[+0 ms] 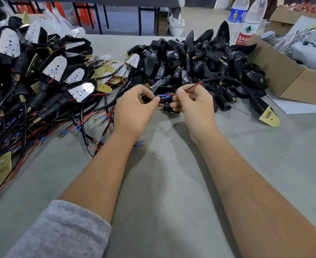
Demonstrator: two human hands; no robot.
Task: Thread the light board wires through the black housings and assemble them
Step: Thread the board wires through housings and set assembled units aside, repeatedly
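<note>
Left hand (pixel 134 107) grip clenched on black housing (pixel 169 107), right hand (pixel 194 103) grip pinching red wire (pixel 194 87), bare grey worktop (pixel 172 183) between finished-lamp pile (pixel 41 81) and housing heap (pixel 200 58)

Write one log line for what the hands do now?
left hand holds black housing | right hand pinches wires | threading not finished

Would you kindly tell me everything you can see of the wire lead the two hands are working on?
The black-sheathed wire lead arcs from a yellow-backed light board lying on the grey table, up over the pile of black housings to the right hand. There it splits into thin red and black strands with blue-sleeved tips. The right hand pinches the strands; the left hand holds the tips at a small black housing.
</note>
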